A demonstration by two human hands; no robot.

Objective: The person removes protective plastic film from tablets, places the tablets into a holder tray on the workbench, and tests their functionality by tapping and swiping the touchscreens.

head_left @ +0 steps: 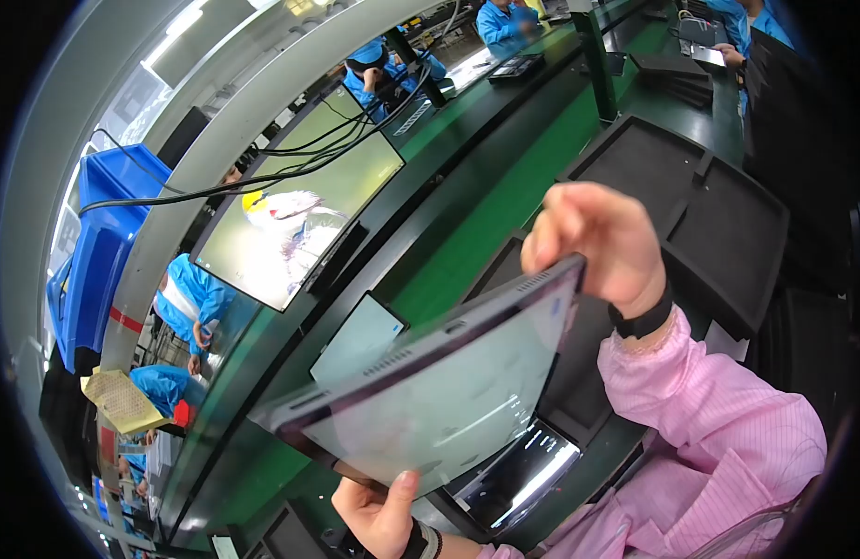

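Note:
A tablet (448, 382) with a pale lit screen is held up at a tilt in front of me; speaker holes and a port show along its edge. My left hand (379, 512) grips its lower edge, thumb on the screen side and the other fingers partly hidden. At the upper right corner is my right hand (607, 242), its fingers curled by the tablet's edge and somewhat blurred. Black bands circle both wrists. Below the tablet lies a dark glossy-screened device (514, 480). Behind it, another tablet (360, 340) with a lit screen rests on the bench.
Black trays (718, 219) stand at the right of the green bench (532, 168). Beyond the bench a large monitor (299, 200) shows a bird, with black cables (290, 168) hanging across it. A blue bin (99, 252) is at the left. Several co-workers in blue (192, 289) sit around.

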